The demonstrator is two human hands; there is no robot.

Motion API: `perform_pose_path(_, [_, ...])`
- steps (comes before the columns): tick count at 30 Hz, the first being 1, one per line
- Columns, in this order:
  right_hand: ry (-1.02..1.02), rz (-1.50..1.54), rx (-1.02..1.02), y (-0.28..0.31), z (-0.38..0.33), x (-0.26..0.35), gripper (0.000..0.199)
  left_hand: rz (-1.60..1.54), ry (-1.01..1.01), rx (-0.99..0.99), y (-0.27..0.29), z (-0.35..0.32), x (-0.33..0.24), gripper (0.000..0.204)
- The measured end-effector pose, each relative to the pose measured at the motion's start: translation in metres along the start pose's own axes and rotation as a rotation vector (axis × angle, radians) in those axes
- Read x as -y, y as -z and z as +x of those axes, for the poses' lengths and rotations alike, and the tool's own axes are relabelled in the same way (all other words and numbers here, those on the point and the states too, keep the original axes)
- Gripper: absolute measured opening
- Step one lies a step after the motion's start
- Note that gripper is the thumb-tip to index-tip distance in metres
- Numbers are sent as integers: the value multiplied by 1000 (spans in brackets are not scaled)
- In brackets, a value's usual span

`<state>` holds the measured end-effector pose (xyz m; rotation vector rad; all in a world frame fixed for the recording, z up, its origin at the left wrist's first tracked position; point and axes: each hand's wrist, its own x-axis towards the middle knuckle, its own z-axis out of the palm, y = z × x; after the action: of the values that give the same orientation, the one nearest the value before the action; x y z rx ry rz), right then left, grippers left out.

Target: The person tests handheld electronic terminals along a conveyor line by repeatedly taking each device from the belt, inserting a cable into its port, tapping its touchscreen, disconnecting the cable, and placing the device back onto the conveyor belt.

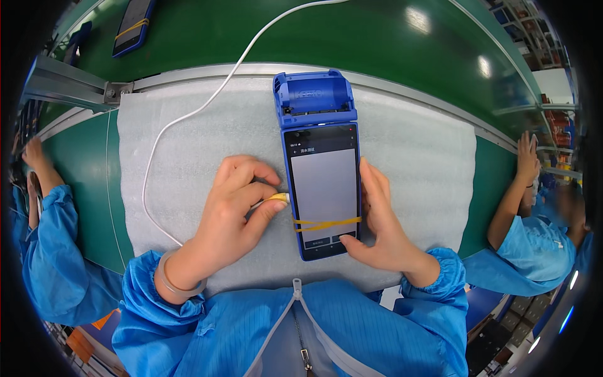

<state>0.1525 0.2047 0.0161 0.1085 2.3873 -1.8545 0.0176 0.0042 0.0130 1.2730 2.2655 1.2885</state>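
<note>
From the head view, a blue handheld terminal [321,182] is lying flat on a white foam sheet [414,163] spread over the green desk [88,182], its printer end pointing away from the person and its screen lit grey. A yellow rubber band [326,224] is wrapping across its lower part. The left hand [235,207] is pinching a small yellow-tipped plug [278,198] between thumb and curled fingers, holding it right at the terminal's left edge; a white cable [188,116] is running from it in a loop across the foam and off toward the far side. The right hand [380,220] is lying half open against the terminal's right edge, fingers flat along the side and thumb near the bottom corner, bracing it.

Judging by this, the plug is being seated in, or drawn from, a side port; which one cannot be told. The next move is calling for a straight sideways motion while the right hand is steadying the device.

Another terminal [133,26] is lying on the conveyor beyond, and co-workers' blue sleeves [44,264] are showing at both sides.
</note>
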Motion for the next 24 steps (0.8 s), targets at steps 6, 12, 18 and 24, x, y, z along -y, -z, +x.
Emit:
perform_pose_path(6, [58,182,12,5,0,-9,87,4,-9,-3,-2,-2,1,10])
perform_pose_path(12, [128,212,-12,1,2,-12,84,11,-10,-18,-1,-2,1,10])
perform_pose_path(18, [149,36,-65,-5,-2,-15,85,12,26,12,-1,-3,1,6])
perform_pose_path(24, [170,-105,-26,-6,1,-12,91,10,13,6,-3,-4,3,8])
